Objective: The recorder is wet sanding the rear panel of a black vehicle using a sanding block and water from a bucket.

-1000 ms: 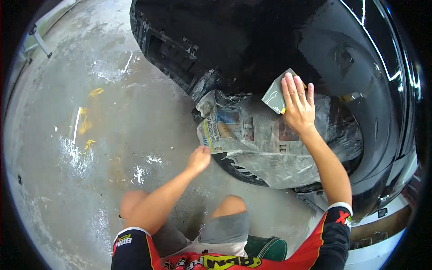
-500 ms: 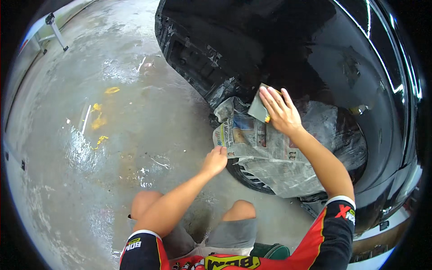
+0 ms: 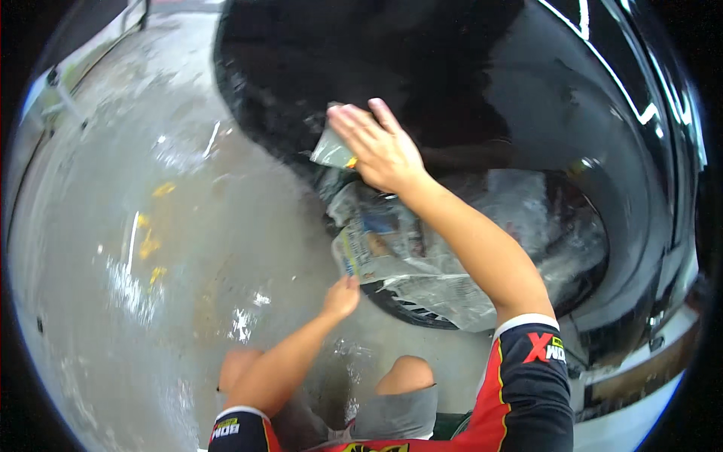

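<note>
The grey sheet (image 3: 330,151), one in number, lies at the lower left part of the black car panel (image 3: 444,75), just above the paper-covered wheel arch; a single orange-yellow patch shows at its lower corner. The right hand (image 3: 385,154) holds it from above, four fingers stretched out over it, the outermost spread from the other three; the thumb is hidden. Below, crumpled newspaper (image 3: 363,252) covers most of one wheel (image 3: 410,310); how many sheets make it up cannot be told. The left hand (image 3: 343,297) is loosely curled at the paper's lower left corner; whether it pinches the paper cannot be told. Farther out, about four yellow smears (image 3: 149,245) mark the wet grey floor (image 3: 226,226). Two knees (image 3: 407,374) and two dark sleeves (image 3: 531,377) with white cuffs show near the lower edge.
</note>
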{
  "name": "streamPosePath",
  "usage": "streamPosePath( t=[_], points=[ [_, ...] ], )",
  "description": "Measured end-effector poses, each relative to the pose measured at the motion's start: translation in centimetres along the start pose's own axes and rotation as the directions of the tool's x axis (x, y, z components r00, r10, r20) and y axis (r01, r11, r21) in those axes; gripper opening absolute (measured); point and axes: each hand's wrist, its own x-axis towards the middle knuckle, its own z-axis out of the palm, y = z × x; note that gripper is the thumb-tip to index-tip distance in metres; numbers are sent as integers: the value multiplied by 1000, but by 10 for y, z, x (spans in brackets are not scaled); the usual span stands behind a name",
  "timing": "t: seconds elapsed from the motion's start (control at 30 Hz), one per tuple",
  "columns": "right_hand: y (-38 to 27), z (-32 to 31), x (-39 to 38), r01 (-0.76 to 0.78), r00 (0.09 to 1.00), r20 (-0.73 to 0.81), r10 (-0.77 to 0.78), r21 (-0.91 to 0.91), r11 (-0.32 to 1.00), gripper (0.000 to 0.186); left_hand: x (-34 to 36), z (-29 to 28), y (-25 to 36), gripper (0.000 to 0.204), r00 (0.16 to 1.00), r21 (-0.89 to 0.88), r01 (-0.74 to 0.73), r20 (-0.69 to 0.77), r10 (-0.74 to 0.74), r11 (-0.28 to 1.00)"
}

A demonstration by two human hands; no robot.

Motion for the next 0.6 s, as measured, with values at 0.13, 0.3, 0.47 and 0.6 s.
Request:
streamPosePath(
  t=[0.13,0.3,0.47,0.6],
  points=[
    [84,-84,-59,-345,931,89,354,-104,933,76,17,-21,-31,55,991,-35,115,70,-112,993],
    [241,-195,-253,-866,499,-420,758,-237,440,61,1,-32,14,42,997,-398,74,32,-67,914],
    [197,-161,-174,-881,446,-620,645,-179,437,51,2,-22,20,45,986,-316,85,166,-33,945],
    [162,-122,-120,-421,871,-328,365,-118,899,61,24,-6,-29,49,957,-137,192,245,-155,972]
  ],
)
